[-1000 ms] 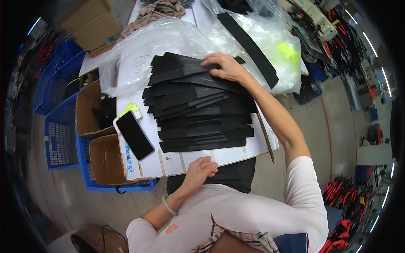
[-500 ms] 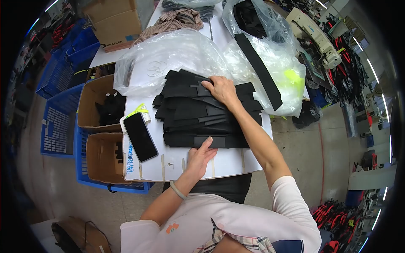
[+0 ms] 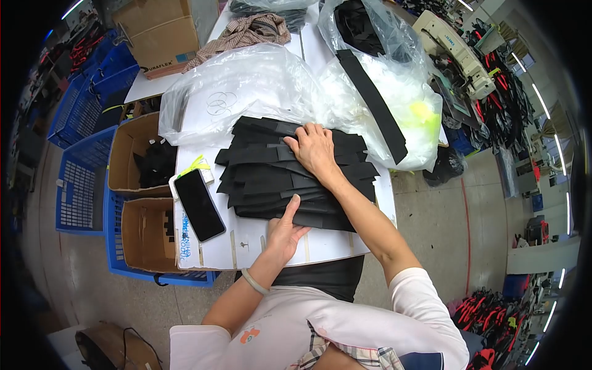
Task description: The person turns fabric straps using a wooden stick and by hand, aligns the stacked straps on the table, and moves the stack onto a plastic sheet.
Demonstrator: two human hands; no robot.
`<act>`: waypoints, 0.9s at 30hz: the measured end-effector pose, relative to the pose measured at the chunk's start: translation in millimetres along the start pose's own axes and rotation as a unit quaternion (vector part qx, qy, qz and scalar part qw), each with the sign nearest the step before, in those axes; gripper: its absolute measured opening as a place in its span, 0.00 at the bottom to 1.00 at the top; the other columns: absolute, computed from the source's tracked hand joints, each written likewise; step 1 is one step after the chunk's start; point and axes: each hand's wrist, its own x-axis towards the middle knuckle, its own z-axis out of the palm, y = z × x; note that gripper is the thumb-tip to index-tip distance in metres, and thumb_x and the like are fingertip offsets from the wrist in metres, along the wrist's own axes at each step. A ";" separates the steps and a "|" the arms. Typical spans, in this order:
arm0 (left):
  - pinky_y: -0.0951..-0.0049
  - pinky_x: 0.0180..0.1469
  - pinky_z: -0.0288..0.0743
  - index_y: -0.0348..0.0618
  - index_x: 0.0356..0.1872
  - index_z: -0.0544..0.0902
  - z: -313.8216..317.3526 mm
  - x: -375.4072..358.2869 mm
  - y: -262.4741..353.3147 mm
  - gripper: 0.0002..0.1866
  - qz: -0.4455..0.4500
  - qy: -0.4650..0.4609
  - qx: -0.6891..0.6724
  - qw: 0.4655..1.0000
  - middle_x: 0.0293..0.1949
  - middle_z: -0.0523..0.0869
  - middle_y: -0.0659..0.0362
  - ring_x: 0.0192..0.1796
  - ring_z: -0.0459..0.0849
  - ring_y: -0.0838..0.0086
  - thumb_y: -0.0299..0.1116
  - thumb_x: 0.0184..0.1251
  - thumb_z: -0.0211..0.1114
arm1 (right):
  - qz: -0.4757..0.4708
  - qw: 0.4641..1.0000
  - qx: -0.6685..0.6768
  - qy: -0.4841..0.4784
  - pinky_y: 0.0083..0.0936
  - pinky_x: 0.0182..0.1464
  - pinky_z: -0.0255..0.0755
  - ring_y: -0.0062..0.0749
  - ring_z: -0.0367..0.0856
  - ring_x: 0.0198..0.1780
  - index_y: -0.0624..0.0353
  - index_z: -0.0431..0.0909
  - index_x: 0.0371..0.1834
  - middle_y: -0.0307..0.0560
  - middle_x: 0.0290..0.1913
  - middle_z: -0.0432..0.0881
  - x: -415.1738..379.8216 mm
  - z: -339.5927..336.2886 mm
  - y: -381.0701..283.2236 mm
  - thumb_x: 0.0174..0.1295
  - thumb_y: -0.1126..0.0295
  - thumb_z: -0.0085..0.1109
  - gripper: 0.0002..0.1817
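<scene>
A fanned pile of black fabric strips point(image 3: 265, 166) lies across the white table in front of me. My left hand point(image 3: 283, 239) is at the pile's near edge, its thumb on top and its other fingers partly hidden under the lowest strips. Palm down, my right hand point(image 3: 316, 151) rests on the upper middle of the pile with its fingers stretched over the strips. One longer black strip point(image 3: 373, 105) lies apart on clear plastic to the right. A phone point(image 3: 200, 205) sits left of the pile.
Clear plastic bags point(image 3: 246, 80) cover the table's far side, beside a checked cloth point(image 3: 240, 37). Cardboard boxes point(image 3: 145, 233) in blue crates point(image 3: 114, 253) stand along the left edge. A sewing machine point(image 3: 453, 49) is at the far right.
The pile's near edge has come closer to me, and its strips look more fanned. Both hands have moved slightly toward me with it. My left fingers now reach further under the edge.
</scene>
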 end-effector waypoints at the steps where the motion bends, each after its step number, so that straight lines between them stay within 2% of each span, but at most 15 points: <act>1: 0.51 0.65 0.69 0.23 0.60 0.65 -0.1 3.9 1.9 0.42 -0.001 0.000 0.004 1.000 0.59 0.72 0.42 0.61 0.75 0.52 0.47 0.56 0.74 | 0.017 1.000 0.007 -0.023 0.39 0.52 0.64 0.44 0.77 0.48 0.59 0.81 0.37 0.50 0.41 0.80 2.7 2.8 2.4 0.60 0.50 0.60 0.21; 6: 0.49 0.65 0.68 0.24 0.59 0.66 1.1 11.5 10.0 0.41 -0.005 -0.014 -0.004 1.000 0.59 0.72 0.40 0.61 0.74 0.51 0.48 0.57 0.73 | 0.074 0.985 0.026 -0.151 0.45 0.57 0.61 0.51 0.76 0.56 0.63 0.76 0.49 0.59 0.50 0.81 25.0 13.5 16.9 0.60 0.39 0.52 0.33; 9: 0.49 0.65 0.67 0.24 0.58 0.67 -1.2 9.3 6.7 0.39 0.006 -0.005 -0.004 1.000 0.57 0.74 0.41 0.61 0.76 0.51 0.48 0.58 0.73 | 0.089 0.983 0.023 -0.160 0.46 0.58 0.60 0.49 0.76 0.57 0.64 0.75 0.51 0.60 0.51 0.81 22.7 11.8 13.9 0.60 0.35 0.49 0.37; 12: 0.48 0.66 0.67 0.24 0.57 0.68 -8.5 -2.5 0.5 0.38 0.019 0.012 0.003 1.000 0.55 0.76 0.43 0.59 0.77 0.52 0.48 0.59 0.72 | 0.101 0.985 0.009 -0.141 0.44 0.58 0.62 0.48 0.78 0.53 0.64 0.72 0.55 0.60 0.47 0.82 7.2 3.2 -3.2 0.61 0.35 0.47 0.39; 13: 0.49 0.65 0.67 0.25 0.58 0.68 -12.4 -4.9 -0.3 0.40 0.016 0.020 0.010 1.000 0.56 0.76 0.43 0.58 0.78 0.53 0.49 0.58 0.73 | 0.119 0.975 0.019 -0.185 0.44 0.58 0.62 0.47 0.78 0.54 0.66 0.72 0.58 0.60 0.47 0.82 5.9 -1.6 -7.9 0.62 0.35 0.46 0.41; 16: 0.49 0.66 0.66 0.25 0.60 0.67 -10.5 -15.2 4.9 0.42 0.012 0.028 0.033 0.999 0.58 0.74 0.42 0.58 0.77 0.53 0.51 0.57 0.73 | 0.106 0.976 -0.003 -0.193 0.44 0.56 0.61 0.45 0.77 0.53 0.69 0.74 0.57 0.57 0.47 0.83 5.0 -1.8 -9.3 0.62 0.35 0.45 0.42; 17: 0.50 0.66 0.65 0.25 0.60 0.66 -11.8 -14.4 6.0 0.42 0.002 0.038 0.046 0.998 0.58 0.74 0.42 0.59 0.76 0.53 0.51 0.57 0.72 | 0.116 0.974 0.013 -0.193 0.46 0.58 0.61 0.47 0.77 0.54 0.68 0.78 0.53 0.58 0.47 0.82 8.2 -0.4 -7.4 0.60 0.33 0.47 0.42; 20: 0.50 0.67 0.62 0.28 0.62 0.66 -17.5 -12.0 8.7 0.42 -0.023 0.050 0.064 0.996 0.59 0.74 0.43 0.60 0.75 0.54 0.53 0.58 0.72 | 0.088 0.956 0.040 -0.275 0.48 0.60 0.61 0.49 0.76 0.57 0.66 0.82 0.48 0.61 0.47 0.82 27.2 -5.1 12.4 0.55 0.29 0.50 0.44; 21: 0.50 0.68 0.61 0.28 0.62 0.66 -19.5 -13.0 9.4 0.42 -0.030 0.044 0.057 0.997 0.59 0.74 0.44 0.61 0.74 0.54 0.53 0.58 0.71 | 0.102 0.952 0.071 -0.281 0.49 0.61 0.60 0.49 0.75 0.58 0.65 0.84 0.44 0.63 0.48 0.81 31.1 -4.1 18.0 0.50 0.26 0.52 0.45; 23: 0.51 0.68 0.60 0.31 0.63 0.66 -22.5 -13.0 8.6 0.41 -0.024 0.024 0.042 0.999 0.59 0.75 0.46 0.61 0.75 0.55 0.52 0.59 0.71 | 0.110 0.957 0.083 -0.256 0.50 0.62 0.58 0.53 0.71 0.61 0.61 0.82 0.50 0.65 0.53 0.77 31.5 0.8 19.4 0.48 0.24 0.52 0.48; 24: 0.51 0.67 0.65 0.35 0.58 0.70 -20.7 -12.8 7.5 0.34 -0.018 0.033 0.017 0.999 0.54 0.79 0.46 0.58 0.78 0.56 0.49 0.60 0.71 | 0.109 0.965 0.078 -0.224 0.51 0.62 0.58 0.54 0.69 0.62 0.59 0.81 0.51 0.67 0.54 0.75 26.1 7.4 17.6 0.47 0.23 0.52 0.48; 26: 0.52 0.67 0.67 0.35 0.57 0.71 -12.7 -17.2 4.8 0.33 0.009 0.041 0.004 0.999 0.53 0.79 0.46 0.58 0.78 0.56 0.45 0.58 0.73 | 0.105 0.970 0.075 -0.207 0.51 0.62 0.57 0.55 0.68 0.63 0.58 0.80 0.53 0.67 0.55 0.74 21.4 12.5 15.8 0.46 0.22 0.51 0.49; 27: 0.54 0.65 0.64 0.35 0.59 0.70 -15.4 -13.4 1.0 0.35 0.016 0.030 0.000 0.999 0.56 0.78 0.52 0.58 0.77 0.61 0.44 0.55 0.76 | 0.106 0.968 0.073 -0.215 0.50 0.62 0.57 0.55 0.68 0.63 0.59 0.80 0.53 0.67 0.56 0.74 22.8 11.7 15.1 0.47 0.22 0.50 0.49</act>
